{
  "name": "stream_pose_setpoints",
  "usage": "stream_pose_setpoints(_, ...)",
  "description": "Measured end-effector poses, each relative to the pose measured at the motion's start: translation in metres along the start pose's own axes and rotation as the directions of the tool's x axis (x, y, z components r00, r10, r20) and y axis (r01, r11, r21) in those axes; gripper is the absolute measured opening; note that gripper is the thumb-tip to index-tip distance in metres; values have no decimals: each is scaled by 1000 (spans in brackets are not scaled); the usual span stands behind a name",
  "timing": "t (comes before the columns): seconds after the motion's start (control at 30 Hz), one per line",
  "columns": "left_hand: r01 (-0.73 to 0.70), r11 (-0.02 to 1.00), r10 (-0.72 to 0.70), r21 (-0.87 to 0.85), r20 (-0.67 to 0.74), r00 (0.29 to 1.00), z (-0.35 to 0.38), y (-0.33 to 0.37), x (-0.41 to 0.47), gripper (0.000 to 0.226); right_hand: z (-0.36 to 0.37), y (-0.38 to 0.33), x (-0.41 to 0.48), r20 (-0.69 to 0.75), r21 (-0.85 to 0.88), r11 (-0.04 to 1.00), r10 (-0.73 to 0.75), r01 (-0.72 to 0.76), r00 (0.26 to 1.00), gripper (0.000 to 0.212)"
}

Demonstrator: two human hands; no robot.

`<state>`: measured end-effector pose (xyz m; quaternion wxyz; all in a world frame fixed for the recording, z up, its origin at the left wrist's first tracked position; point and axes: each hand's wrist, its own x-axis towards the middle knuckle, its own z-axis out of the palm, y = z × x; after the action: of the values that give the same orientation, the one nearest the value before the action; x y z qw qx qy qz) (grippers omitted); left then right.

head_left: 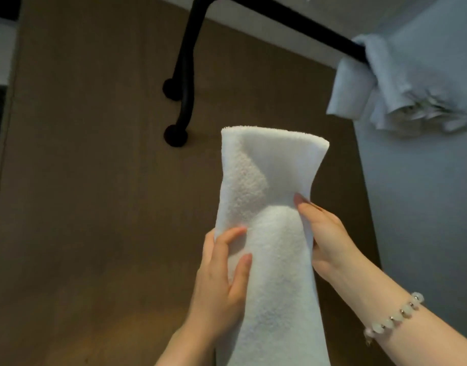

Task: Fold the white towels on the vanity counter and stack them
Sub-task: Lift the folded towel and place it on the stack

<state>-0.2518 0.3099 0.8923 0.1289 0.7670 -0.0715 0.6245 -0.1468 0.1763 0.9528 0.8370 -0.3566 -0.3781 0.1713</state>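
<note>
Brown wood-look panel (95, 207) fills most of frame, 12 round to 9 o'clock. Pale grey-blue wall (425, 207) takes the 3 o'clock side. White towel (274, 260) is mid-frame, held up in front of the panel, folded lengthwise into a long band. Its folded top end is just above centre and its body runs out of frame at 6 o'clock, pinched to a waist partway down. Black rail (186, 75) on two round mounts sits at 12 o'clock, its bar running across to 2 o'clock. Crumpled towel (385, 88) hangs off the bar end at 2 o'clock, well apart from the held one. Left hand (219, 281), at 7 o'clock, has its back to camera and is clamped on the band's left edge. Two digits lie slightly apart on the front face, the rest hidden behind the cloth. Right hand (330, 241), at 4 o'clock, grips the right edge at the waist, fingers close together and tips dug into the pile. Pale bead bracelet (396, 318) is on the right wrist, 5 o'clock.
</note>
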Motion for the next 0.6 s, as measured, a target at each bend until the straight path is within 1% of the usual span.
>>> stream_pose_setpoints(0.1,-71,997,72,-5,12,997,31,20,34,35,-22,-37,13,-85,18,998,-66,68,994,46)
stream_pose_setpoints(0.13,-94,996,93,6,12,996,42,25,46,37,-30,-49,19,-114,18,996,-88,90,990,47)
stream_pose_setpoints(0.23,-144,988,143,58,17,990,74,43,77,44,-55,-83,40,-180,24,988,-147,153,973,36)
stream_pose_setpoints(0.3,-183,978,183,105,12,983,94,56,97,49,-73,-103,57,-209,31,981,-179,189,961,36)
stream_pose_setpoints(0.4,-219,961,221,168,8,975,120,76,127,64,-93,-134,82,-200,5,972,-230,235,953,45)
stream_pose_setpoints(0.43,-227,956,230,183,7,973,128,81,136,71,-98,-144,88,-183,-5,968,-249,253,951,45)
stream_pose_setpoints(0.53,-247,924,256,291,4,967,145,96,162,85,-109,-176,107,-90,-71,949,-313,308,945,33)
stream_pose_setpoints(0.6,-236,895,254,379,4,967,153,101,178,92,-110,-192,127,-21,-87,939,-335,332,942,43)
